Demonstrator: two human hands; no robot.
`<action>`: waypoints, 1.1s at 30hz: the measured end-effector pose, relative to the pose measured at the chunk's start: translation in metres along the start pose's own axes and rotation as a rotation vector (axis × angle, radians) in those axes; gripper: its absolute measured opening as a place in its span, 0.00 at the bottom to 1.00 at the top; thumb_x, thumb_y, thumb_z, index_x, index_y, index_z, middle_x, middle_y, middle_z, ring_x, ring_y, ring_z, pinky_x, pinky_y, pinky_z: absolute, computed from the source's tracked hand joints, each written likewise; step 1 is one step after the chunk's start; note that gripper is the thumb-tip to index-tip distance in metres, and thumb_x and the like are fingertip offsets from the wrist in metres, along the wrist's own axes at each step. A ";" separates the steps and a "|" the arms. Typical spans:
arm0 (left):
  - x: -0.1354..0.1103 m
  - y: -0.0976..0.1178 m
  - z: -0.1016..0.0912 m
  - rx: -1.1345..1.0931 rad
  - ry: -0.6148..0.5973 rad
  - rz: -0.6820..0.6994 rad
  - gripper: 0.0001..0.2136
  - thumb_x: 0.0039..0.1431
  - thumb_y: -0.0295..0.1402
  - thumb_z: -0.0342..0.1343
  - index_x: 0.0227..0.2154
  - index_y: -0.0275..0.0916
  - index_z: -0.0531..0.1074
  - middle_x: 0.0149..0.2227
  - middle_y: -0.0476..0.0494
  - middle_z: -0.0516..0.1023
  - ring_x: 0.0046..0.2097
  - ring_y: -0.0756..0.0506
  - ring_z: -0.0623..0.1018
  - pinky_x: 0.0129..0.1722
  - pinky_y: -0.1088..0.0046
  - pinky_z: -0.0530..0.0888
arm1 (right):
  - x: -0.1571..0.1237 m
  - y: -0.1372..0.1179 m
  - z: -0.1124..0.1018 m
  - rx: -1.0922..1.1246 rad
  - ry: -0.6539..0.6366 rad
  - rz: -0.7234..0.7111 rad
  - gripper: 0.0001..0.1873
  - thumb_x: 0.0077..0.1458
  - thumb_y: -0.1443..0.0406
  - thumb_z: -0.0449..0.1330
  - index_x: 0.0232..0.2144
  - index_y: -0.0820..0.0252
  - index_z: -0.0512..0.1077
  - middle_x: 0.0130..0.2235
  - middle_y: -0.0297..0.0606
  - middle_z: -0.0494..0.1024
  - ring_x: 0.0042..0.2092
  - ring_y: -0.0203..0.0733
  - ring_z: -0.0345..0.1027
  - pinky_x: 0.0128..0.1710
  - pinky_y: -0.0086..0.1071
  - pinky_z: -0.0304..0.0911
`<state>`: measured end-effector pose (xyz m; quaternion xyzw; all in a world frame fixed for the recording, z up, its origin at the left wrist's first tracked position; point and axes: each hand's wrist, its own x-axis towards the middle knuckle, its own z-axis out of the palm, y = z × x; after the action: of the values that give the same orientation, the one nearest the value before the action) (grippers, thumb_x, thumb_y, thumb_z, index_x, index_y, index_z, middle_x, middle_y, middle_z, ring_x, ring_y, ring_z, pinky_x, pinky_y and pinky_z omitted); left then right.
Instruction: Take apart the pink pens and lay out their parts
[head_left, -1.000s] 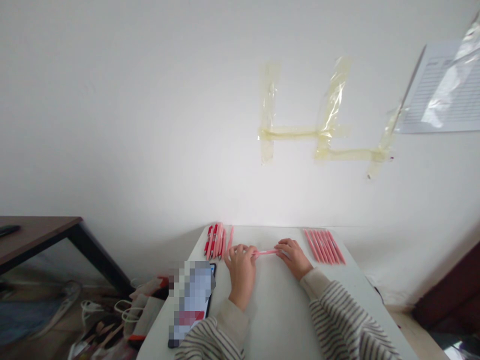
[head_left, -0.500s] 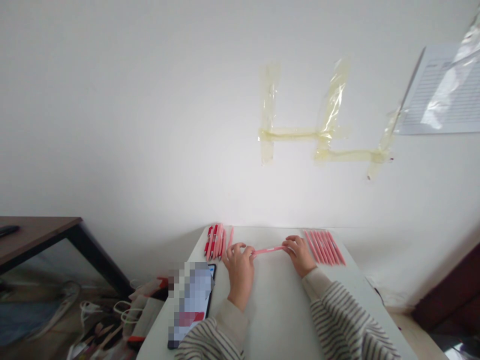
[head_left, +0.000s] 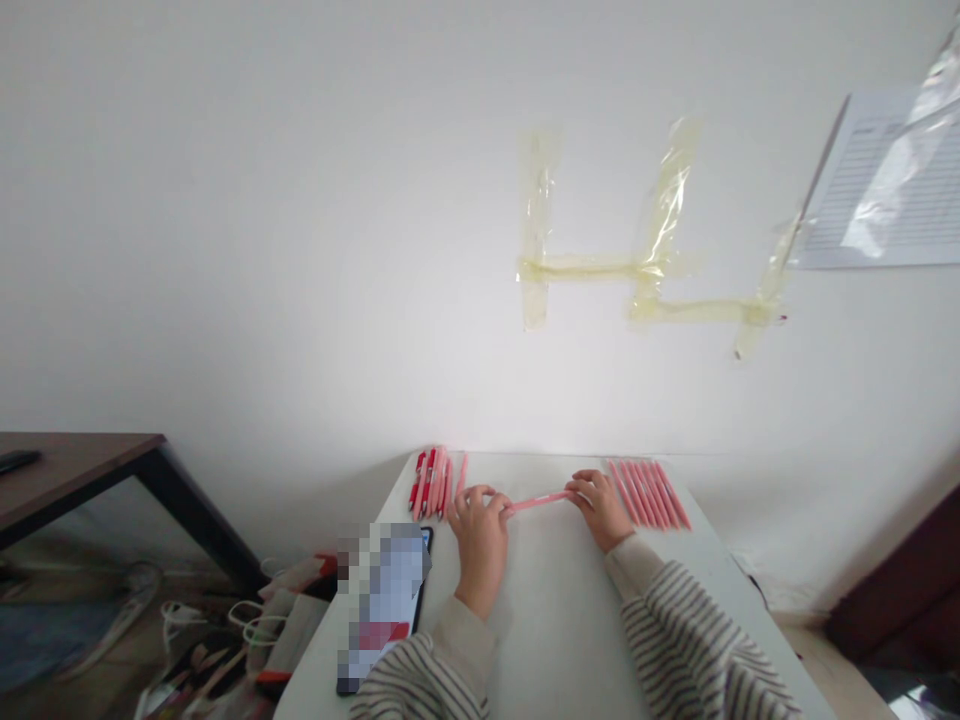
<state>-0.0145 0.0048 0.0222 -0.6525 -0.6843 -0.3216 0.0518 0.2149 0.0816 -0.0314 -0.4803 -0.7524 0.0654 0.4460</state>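
Between my two hands a pink pen (head_left: 541, 500) lies nearly level, its right end tipped slightly up in view. My left hand (head_left: 480, 530) pinches its left end; my right hand (head_left: 598, 508) pinches the other. Left of my left hand lies a cluster of pink and red pens (head_left: 430, 485), with one pink pen (head_left: 462, 472) a little apart and partly hidden behind my fingers. To the right of my right hand, several pink pens (head_left: 649, 495) lie side by side in a slanted row. Fingertips cover both ends of the held pen.
The white table (head_left: 559, 620) stands against a wall with yellowish tape (head_left: 592, 270) and a lined sheet (head_left: 892, 180). A phone (head_left: 390, 600) with a blurred screen lies by the left edge. Bags (head_left: 292, 630) sit on the floor beside a brown desk (head_left: 82, 470).
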 end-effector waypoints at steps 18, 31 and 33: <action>0.003 -0.005 0.003 0.002 -0.050 -0.026 0.09 0.61 0.33 0.57 0.32 0.51 0.83 0.54 0.47 0.74 0.58 0.36 0.64 0.58 0.48 0.63 | 0.002 0.009 -0.005 -0.110 -0.026 -0.093 0.07 0.60 0.60 0.63 0.35 0.50 0.83 0.47 0.43 0.80 0.53 0.55 0.65 0.55 0.54 0.65; 0.003 -0.005 0.010 -0.041 0.057 -0.025 0.07 0.58 0.35 0.60 0.28 0.52 0.82 0.54 0.44 0.72 0.57 0.36 0.66 0.58 0.49 0.65 | 0.001 0.001 -0.008 -0.170 0.073 -0.113 0.10 0.60 0.61 0.64 0.43 0.46 0.82 0.47 0.41 0.80 0.53 0.53 0.62 0.56 0.53 0.63; 0.004 -0.007 0.010 -0.043 0.072 -0.050 0.06 0.57 0.35 0.61 0.28 0.51 0.82 0.54 0.44 0.72 0.57 0.36 0.67 0.57 0.50 0.66 | 0.000 0.002 -0.005 -0.198 0.071 -0.095 0.13 0.62 0.62 0.62 0.47 0.45 0.80 0.48 0.41 0.79 0.53 0.54 0.62 0.56 0.53 0.63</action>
<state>-0.0176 0.0140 0.0135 -0.6242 -0.6908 -0.3607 0.0545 0.2201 0.0808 -0.0293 -0.4881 -0.7607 -0.0475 0.4253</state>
